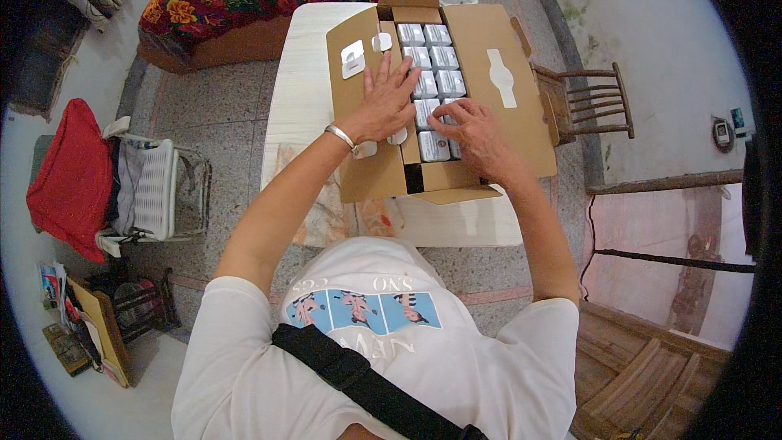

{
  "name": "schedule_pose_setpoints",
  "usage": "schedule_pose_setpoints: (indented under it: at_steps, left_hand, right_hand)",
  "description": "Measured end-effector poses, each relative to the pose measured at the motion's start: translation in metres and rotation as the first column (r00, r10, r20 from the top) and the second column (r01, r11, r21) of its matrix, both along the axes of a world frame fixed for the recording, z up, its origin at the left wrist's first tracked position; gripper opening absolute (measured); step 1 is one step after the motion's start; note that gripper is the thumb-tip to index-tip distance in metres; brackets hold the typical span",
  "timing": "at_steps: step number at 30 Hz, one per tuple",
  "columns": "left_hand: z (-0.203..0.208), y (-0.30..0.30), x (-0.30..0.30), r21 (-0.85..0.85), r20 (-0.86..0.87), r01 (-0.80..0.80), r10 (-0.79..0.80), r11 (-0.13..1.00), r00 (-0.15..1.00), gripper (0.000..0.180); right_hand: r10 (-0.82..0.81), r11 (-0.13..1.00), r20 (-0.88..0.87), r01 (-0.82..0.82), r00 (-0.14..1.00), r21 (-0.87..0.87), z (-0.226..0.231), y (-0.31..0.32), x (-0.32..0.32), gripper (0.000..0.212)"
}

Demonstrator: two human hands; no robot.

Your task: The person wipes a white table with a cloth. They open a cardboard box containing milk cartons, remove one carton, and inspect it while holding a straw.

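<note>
An open cardboard carton (501, 138) stands on the table with its flaps folded outward. Inside it, small silver-grey boxes (433, 145) sit in two columns of several rows. My left hand (384, 104), a silver bangle at its wrist, lies with spread fingers across the carton's left flap, fingertips reaching the edge of the boxes. My right hand (474, 137) is over the right column, thumb and forefinger pinched together at the lower boxes. It covers part of them, and whatever its fingers pinch is hidden.
The carton rests on a pale table (305, 57), a patterned cloth (314, 212) at its near edge. Beyond stands a bed with a red floral cover (236, 4). A wooden chair (590, 98) is at right; a white chair (155, 183) with red cloth (73, 179) at left.
</note>
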State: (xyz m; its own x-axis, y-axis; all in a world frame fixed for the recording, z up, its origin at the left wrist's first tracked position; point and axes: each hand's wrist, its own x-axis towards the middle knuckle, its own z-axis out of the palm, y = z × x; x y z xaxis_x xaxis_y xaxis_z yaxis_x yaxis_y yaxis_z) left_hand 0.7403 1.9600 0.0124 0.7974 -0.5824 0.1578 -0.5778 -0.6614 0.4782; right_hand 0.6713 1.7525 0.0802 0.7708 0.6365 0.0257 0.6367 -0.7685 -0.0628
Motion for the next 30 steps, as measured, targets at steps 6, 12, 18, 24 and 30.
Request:
schedule_pose_setpoints:
  at_steps: [6,12,18,24,30]
  left_hand:
    - [0.003,0.001,-0.002,-0.007,-0.007,0.001,-0.001,1.000,1.000,0.067]
    - [-0.002,-0.001,-0.003,-0.041,0.028,-0.020,0.021,0.999,0.999,0.066]
    - [-0.002,-0.002,-0.008,-0.110,0.119,-0.058,0.071,0.992,0.990,0.063]
    - [-0.005,-0.004,-0.012,-0.213,0.199,-0.093,0.136,0.973,0.970,0.062]
    - [-0.005,-0.004,-0.009,-0.212,0.206,-0.101,0.145,0.972,0.968,0.062]
  right_hand:
    - [-0.005,0.957,-0.002,0.006,1.000,0.289,-0.005,-0.007,0.000,0.051]
    - [0.015,0.972,-0.041,-0.005,0.999,0.236,0.004,-0.009,-0.012,0.036]
    - [-0.060,0.953,0.064,0.038,0.996,0.302,0.001,0.002,-0.001,0.044]
    - [-0.074,0.985,0.063,0.064,0.995,0.157,0.001,0.007,0.008,0.043]
    - [-0.113,0.987,0.190,0.089,0.975,0.132,0.003,0.019,0.031,0.046]
